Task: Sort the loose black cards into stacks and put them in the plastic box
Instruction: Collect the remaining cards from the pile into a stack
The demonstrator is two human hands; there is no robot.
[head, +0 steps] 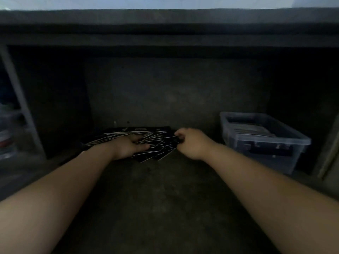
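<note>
A messy heap of loose black cards (pixel 156 142) with pale edges lies on the dim floor under a low shelf. My left hand (pixel 131 146) rests on the heap's left part with its fingers stretched flat across the cards. My right hand (pixel 190 142) is at the heap's right edge, fingers curled, pinching cards there. A clear plastic box (pixel 286 143) stands to the right, with stacked black cards inside it.
A dark shelf edge (pixel 165 39) overhangs the space. A pale upright frame (pixel 20 99) and blurred clear containers (pixel 7 136) stand at the left. Dark wall panels close the back and both sides. Bare concrete floor (pixel 165 198) lies between my forearms.
</note>
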